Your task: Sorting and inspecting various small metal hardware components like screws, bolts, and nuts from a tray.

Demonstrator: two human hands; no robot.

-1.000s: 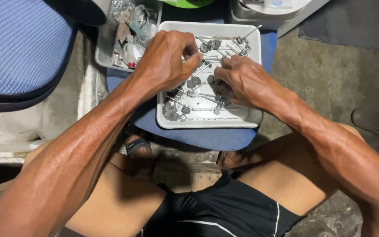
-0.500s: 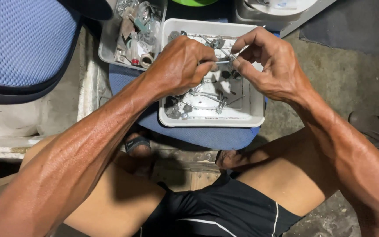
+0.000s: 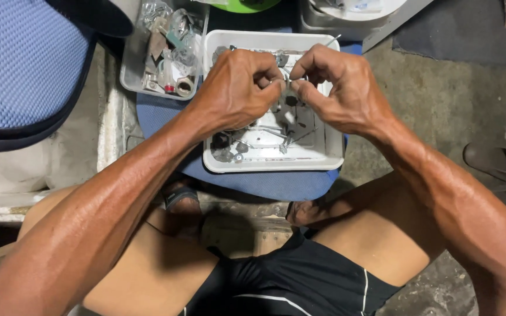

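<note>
Two big forearms fill most of the shot, coming up from the bottom corners and meeting over a white tray. Biggest thing off to the side is a blue mesh chair seat with a dark rim at upper left, and there's grey concrete floor on the right with a dark sandal near the edge. Under the tray is a round blue stool top, and the person's bare legs and black shorts sit below that. The white tray is a shallow rectangular tub with a bunch of small metal bits in it, screws and thin pins mostly, piled toward the lower left and middle. Just left of it, nearly touching, is a clear plastic container stuffed with mixed hardware and little bags. The left hand and right hand are up above the tray, knuckles nearly touching. Fingers on both are curled in tight, and thumb and forefinger tips on each pinch a small metal part between the two hands, right over the upper half of the tray. Honestly it's too tiny and covered to say what kind of part it is.
</note>
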